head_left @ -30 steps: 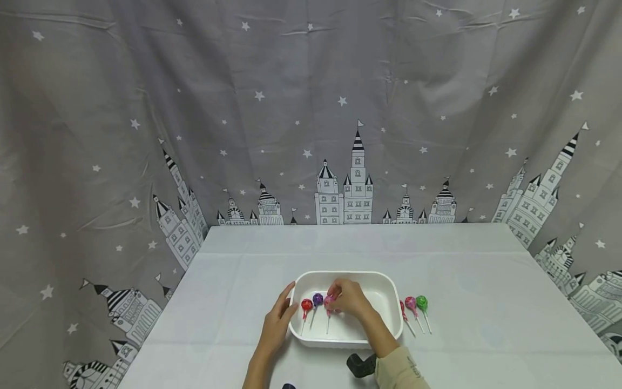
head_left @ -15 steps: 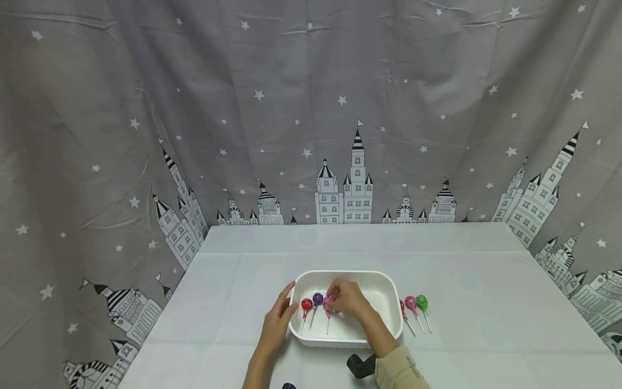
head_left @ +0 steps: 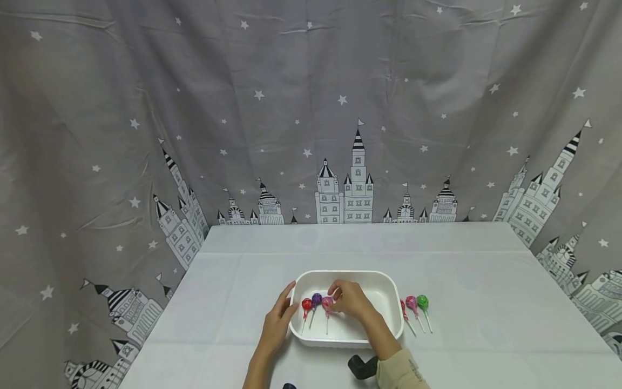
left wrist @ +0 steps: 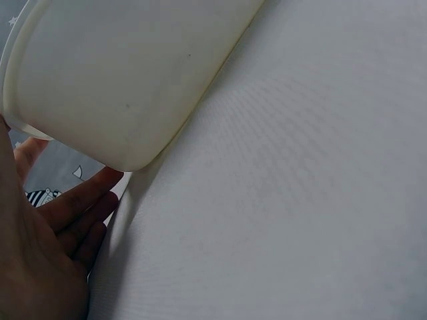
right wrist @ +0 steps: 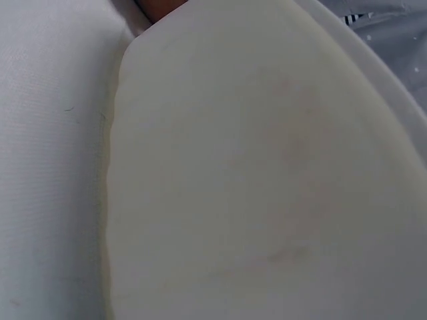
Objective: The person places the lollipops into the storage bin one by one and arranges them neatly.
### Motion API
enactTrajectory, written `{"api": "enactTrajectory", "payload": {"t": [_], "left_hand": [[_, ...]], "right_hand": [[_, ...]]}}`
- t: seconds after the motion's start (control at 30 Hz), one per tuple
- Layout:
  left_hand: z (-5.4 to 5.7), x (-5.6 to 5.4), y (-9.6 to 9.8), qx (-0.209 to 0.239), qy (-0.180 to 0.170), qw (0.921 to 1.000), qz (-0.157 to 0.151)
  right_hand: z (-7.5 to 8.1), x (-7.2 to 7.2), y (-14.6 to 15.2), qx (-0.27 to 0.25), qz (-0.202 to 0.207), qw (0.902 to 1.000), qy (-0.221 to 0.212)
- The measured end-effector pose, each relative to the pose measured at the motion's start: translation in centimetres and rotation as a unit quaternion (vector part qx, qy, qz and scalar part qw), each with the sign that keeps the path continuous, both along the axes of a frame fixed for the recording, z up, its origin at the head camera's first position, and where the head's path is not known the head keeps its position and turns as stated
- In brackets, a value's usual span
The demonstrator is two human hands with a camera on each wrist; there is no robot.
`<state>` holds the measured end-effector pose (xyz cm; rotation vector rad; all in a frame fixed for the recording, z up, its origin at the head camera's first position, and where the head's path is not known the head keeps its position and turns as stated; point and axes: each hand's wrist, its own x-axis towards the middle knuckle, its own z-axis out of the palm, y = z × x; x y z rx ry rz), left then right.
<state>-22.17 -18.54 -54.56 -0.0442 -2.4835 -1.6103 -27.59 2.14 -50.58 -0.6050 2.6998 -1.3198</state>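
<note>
Both hands work at a white rectangular tray point(head_left: 382, 296) with rounded corners. Right hand point(head_left: 351, 300) reaches over the tray's near wall into it, its fingers loosely bent and parted, gripping nothing that shows; the pink lollipop point(head_left: 328, 302) lies just to the left of its fingertips, and whether thumb and candy touch is too small to tell. Left hand point(head_left: 276, 323) rests with relaxed, extended fingers against the tray's left wall, and the left wrist view shows fingertips at the outside of a corner.

Inside the tray, the pink lollipop closes a row near the left end: a red lollipop point(head_left: 306, 304) nearest the left wall, then a purple lollipop point(head_left: 317, 299), then the pink, all with sticks toward the near wall. White tray floor shows right of the hand, with the right forearm crossing the near wall.

Just outside the right wall lie a second red lollipop point(head_left: 403, 306), partly hidden by the rim, a second pink lollipop point(head_left: 411, 302) and a green lollipop point(head_left: 423, 302).

On the white table point(head_left: 486, 302), the tray sits roughly midway between the left and right edges, well apart from both and from the far edge, where a grey castle-print curtain point(head_left: 286, 119) hangs. Beside the right sleeve point(head_left: 399, 370) is a black bent object point(head_left: 360, 367).
</note>
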Motion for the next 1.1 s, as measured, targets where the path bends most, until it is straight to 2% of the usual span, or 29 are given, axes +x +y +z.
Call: {"api": "enactTrajectory", "payload": {"t": [0.17,0.47,0.63,1.1], "left_hand": [[0.2,0.0,0.1,0.004,-0.001,1.0,0.004],[0.4,0.1,0.2,0.006,-0.009,0.9999,0.002],[0.3,0.1,0.2,0.003,-0.008,1.0,0.003],[0.3,0.2,0.2,0.01,-0.005,0.9999,0.008]], "right_hand": [[0.3,0.1,0.2,0.002,0.001,0.9999,0.011],[1.7,1.2,1.1,0.017,0.003,0.9994,0.031],[2.8,1.9,2.3,-0.002,0.001,0.9994,0.036],[4.5,2.9,7.2,-0.046,-0.086,0.9931,0.065]]}}
